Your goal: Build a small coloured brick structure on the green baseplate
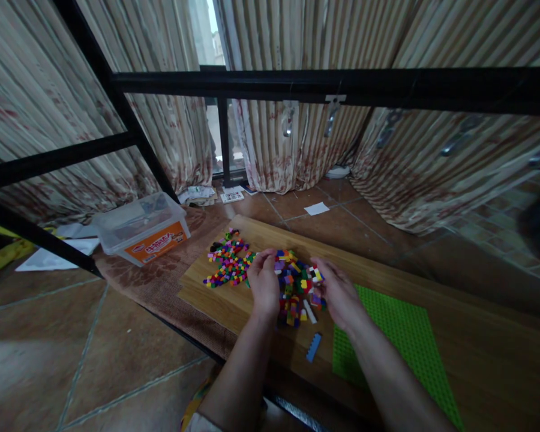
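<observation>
The brick pile [291, 302] lies between the person's two hands, toward the left end of the bench [207, 300]. The right hand [341, 294] is nearer the green baseplate [402, 336]. Right hand: partly spread, fingertips at the pile's right margin; grip cannot be confirmed. Left hand [264, 283]: fingers curled inward, contents hidden.

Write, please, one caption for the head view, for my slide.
Left hand and right hand among loose coloured bricks on a wooden surface, beside a green baseplate.
</observation>
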Available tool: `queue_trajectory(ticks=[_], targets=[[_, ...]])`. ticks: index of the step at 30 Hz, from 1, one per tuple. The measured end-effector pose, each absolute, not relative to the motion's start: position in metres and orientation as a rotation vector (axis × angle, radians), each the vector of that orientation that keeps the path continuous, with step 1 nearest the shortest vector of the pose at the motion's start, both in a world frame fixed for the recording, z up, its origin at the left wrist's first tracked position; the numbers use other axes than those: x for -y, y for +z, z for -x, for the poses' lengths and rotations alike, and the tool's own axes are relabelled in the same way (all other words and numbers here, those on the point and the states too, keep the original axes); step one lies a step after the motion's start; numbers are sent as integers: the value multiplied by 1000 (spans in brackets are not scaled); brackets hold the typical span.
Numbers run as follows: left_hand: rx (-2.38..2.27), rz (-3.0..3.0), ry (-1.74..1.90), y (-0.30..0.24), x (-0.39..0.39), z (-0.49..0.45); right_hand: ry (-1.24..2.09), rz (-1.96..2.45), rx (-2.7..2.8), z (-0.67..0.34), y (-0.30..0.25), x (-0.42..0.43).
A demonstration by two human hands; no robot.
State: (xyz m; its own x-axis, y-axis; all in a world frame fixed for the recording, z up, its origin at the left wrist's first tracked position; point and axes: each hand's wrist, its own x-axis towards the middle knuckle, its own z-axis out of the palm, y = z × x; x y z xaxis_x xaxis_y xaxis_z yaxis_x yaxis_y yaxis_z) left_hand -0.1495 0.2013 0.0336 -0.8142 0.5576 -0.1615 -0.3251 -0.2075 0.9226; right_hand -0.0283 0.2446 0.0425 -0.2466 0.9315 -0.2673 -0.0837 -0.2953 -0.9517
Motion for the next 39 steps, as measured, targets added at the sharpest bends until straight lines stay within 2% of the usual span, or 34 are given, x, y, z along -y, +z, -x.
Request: queue_trajectory(ticks=[10,17,26,32,39], targets=[[-1673,-369,1965,33,-193,188,1473,1164,1683,18,39,-256],[-2004,-839,1642,16,-198,203,945,1128,2233,46,58,-250],[-2111,-1383,1445,17,-207,193,746,982,2641,69,62,-264],[-2174,-1504,1335,16,-210,194,790,898,2693,67,57,-270],[-2126,-1248,1639,17,-212,198,1032,888,2561,59,62,-268]])
